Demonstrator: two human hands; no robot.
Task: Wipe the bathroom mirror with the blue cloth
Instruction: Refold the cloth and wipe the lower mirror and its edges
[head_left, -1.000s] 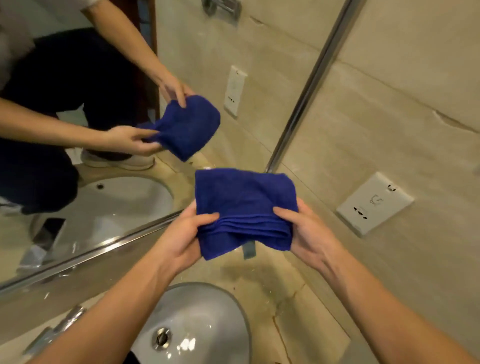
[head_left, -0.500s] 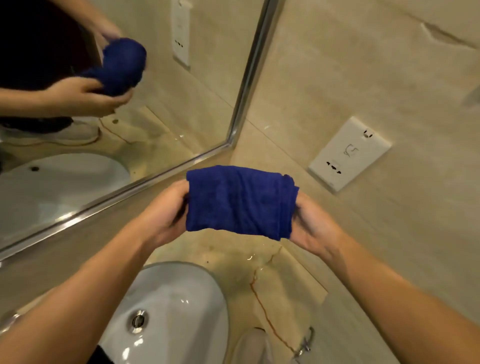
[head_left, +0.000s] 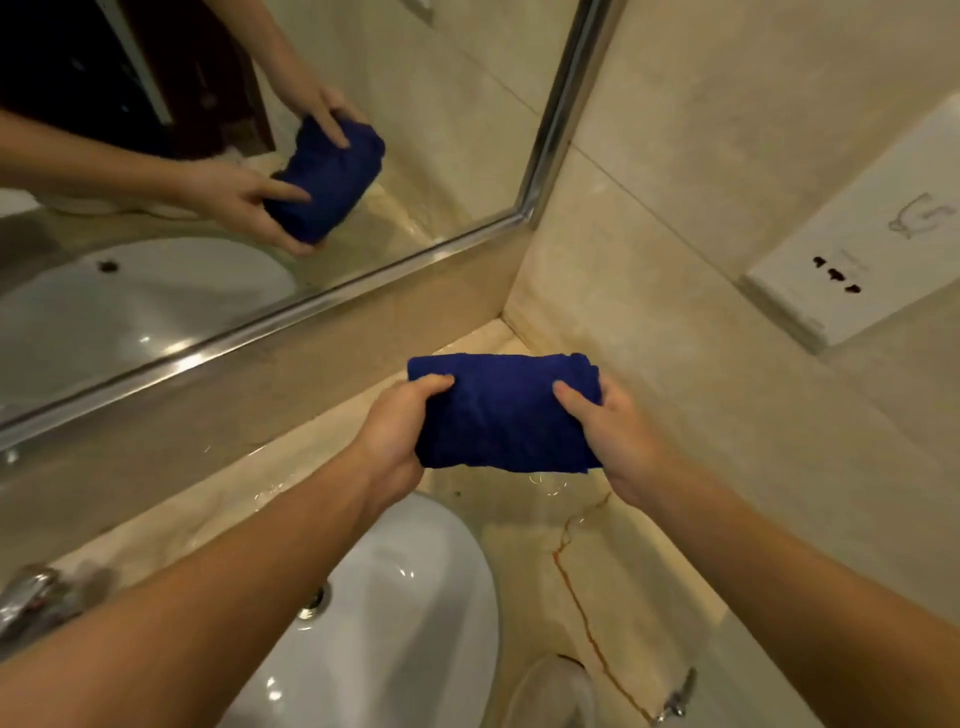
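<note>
Cloth: the blue cloth (head_left: 506, 413), folded into a thick pad, was held in the air above the counter (head_left: 524, 512), near the corner and well apart from the mirror (head_left: 218, 291).
Left hand: the left hand (head_left: 397, 441) clamped its grip on the cloth's left end, thumb on top.
Right hand: the right hand (head_left: 613, 434) gripped the right end likewise.
Handling: it looked soft, light and limp, likely to unfold if held by an edge; whether it was damp could not be told.
Where to hold: one palm spread across the pad's back would probably keep the folds together against the glass.
Fragility: none in the cloth; the mirror probably wanted even, moderate pressure.
</note>
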